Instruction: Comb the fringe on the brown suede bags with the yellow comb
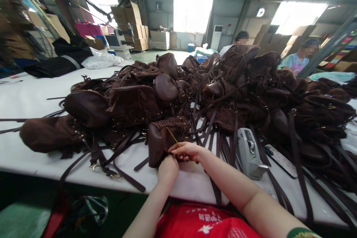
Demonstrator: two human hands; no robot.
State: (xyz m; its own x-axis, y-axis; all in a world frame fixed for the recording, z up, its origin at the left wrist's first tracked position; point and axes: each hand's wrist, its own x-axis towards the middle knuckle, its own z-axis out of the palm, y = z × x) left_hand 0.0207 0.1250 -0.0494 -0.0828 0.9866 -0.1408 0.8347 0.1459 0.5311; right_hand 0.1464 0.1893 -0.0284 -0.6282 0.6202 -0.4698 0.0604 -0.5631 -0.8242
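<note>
A small dark brown bag (157, 143) with gathered, fringed sides lies on the near part of the white table, in front of me. My left hand (168, 168) is at its lower edge, fingers curled in against the bag and partly hidden. Just above it, my right hand (186, 151) is closed in a pinch on a thin yellow-and-black striped stick (173, 137). The stick slants across the bag's front, and its lower end shows below the hand. The two hands nearly touch.
A heap of similar brown bags (134, 100) spreads across the white table (25, 156), straps trailing toward me. On the right are a grey tape dispenser (249, 154) and a phone (281, 161). Two people (299, 59) are beyond the heap. Cardboard boxes (139, 31) stand behind.
</note>
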